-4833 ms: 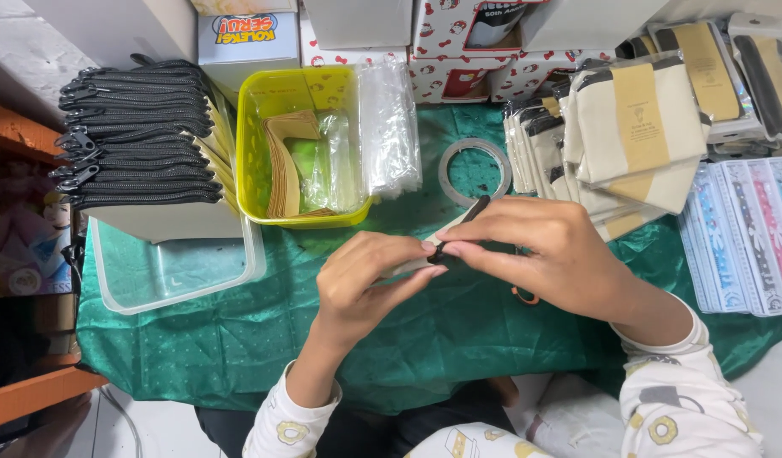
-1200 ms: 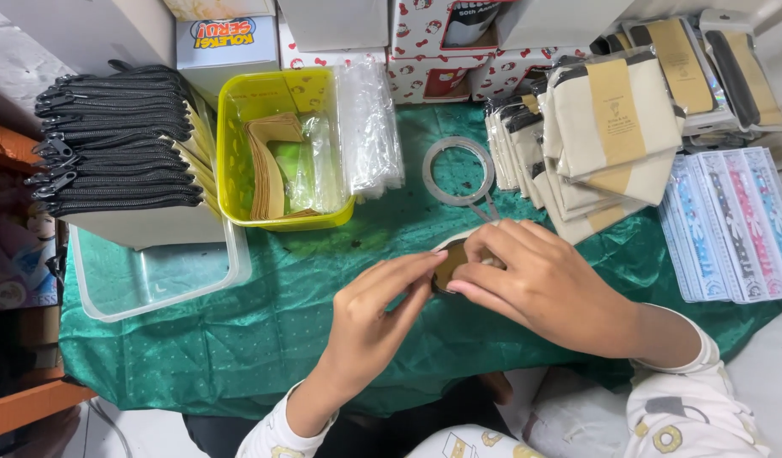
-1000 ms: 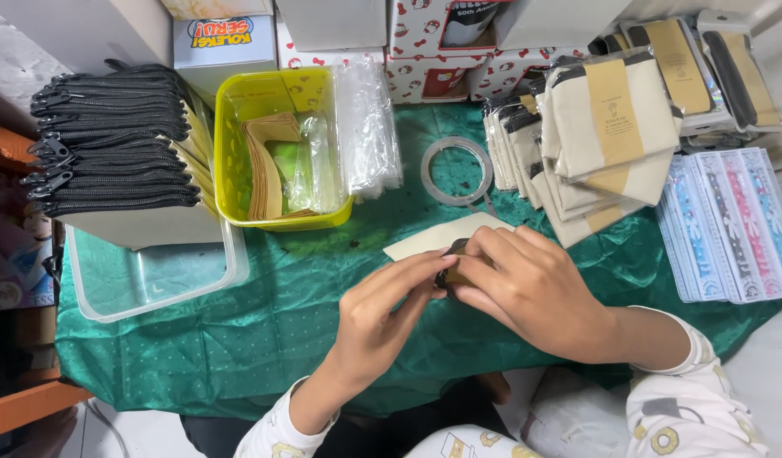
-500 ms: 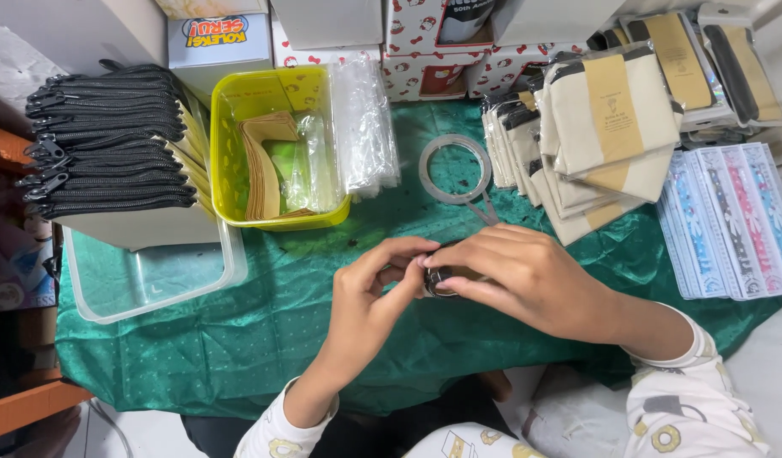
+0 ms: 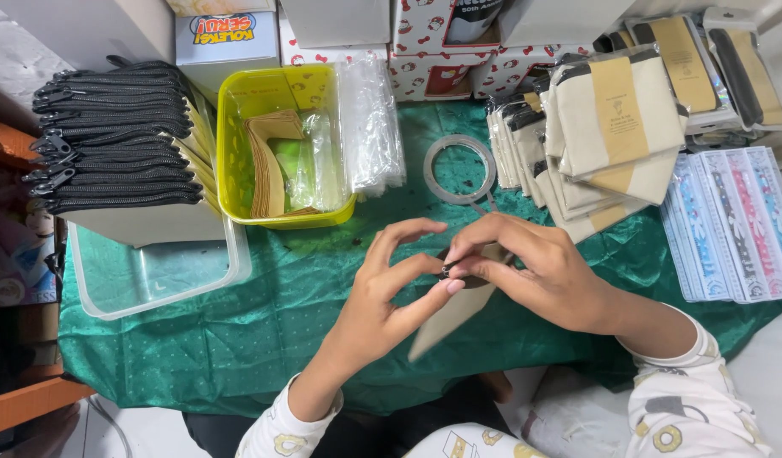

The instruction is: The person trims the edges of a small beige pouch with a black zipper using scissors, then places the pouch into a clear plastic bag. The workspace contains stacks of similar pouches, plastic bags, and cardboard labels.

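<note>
Both hands meet over the middle of the desk [image 5: 238, 339], which is draped in a green cloth. The left hand [image 5: 389, 293] and the right hand [image 5: 535, 271] pinch together on a small dark zipper pull [image 5: 447, 270] at the edge of a beige pouch [image 5: 454, 309], which hangs tilted from their fingertips toward 7 o'clock, just above the cloth. The left thumb and forefinger curl round the pull from 8 o'clock; the right fingers close on it from 3 o'clock (whether the pouch touches the cloth cannot be told).

At 12 o'clock from the hands lies a roll of clear tape [image 5: 460, 170], flat on the cloth and near. At 10 o'clock stands a yellow bin [image 5: 238, 170] holding brown paper sleeves and clear bags, with a sheaf of clear plastic bags [image 5: 371, 127] leaning just beside it. Farther out at 9 to 10 o'clock a stack of black zippered pouches [image 5: 111, 136] sits over a clear plastic tub [image 5: 153, 276]. At 1 o'clock a stack of cream pouches with tan bands [image 5: 603, 127] leans, and at 3 o'clock lie flat packets with blue and pink print [image 5: 730, 220].
</note>
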